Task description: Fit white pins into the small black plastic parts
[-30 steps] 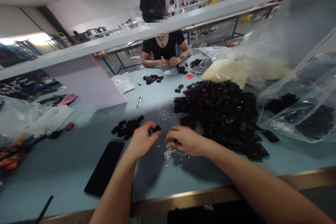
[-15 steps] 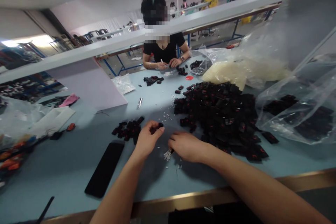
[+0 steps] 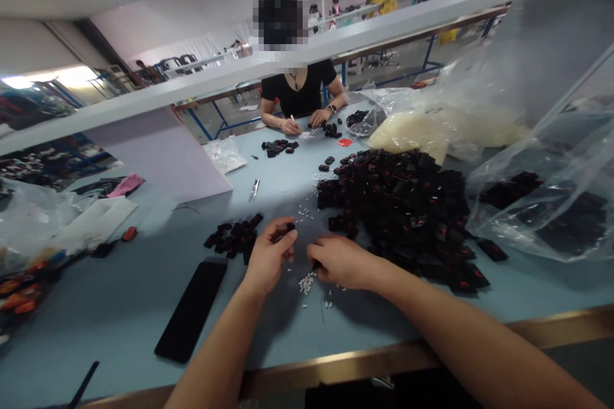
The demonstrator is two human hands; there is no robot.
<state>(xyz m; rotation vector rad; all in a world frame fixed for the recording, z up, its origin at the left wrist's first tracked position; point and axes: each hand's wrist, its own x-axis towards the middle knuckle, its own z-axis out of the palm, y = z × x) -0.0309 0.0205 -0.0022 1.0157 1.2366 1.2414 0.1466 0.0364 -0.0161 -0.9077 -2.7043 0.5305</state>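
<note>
Over the pale blue workbench (image 3: 115, 326), a small black piece (image 3: 290, 227) is still pinched by the left hand (image 3: 270, 255), another black piece (image 3: 315, 265) by the right hand (image 3: 343, 262).

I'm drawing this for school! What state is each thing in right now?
Left hand: pinching a black piece
Right hand: pinching another black piece
Pile of black pieces: heaped on the table
Clear plastic bag: holding more black pieces
Phone: lying flat, screen dark
Metal snips: lying on the table

Nothing legible; red marks on black pieces (image 3: 393, 217) perhaps print.
</note>
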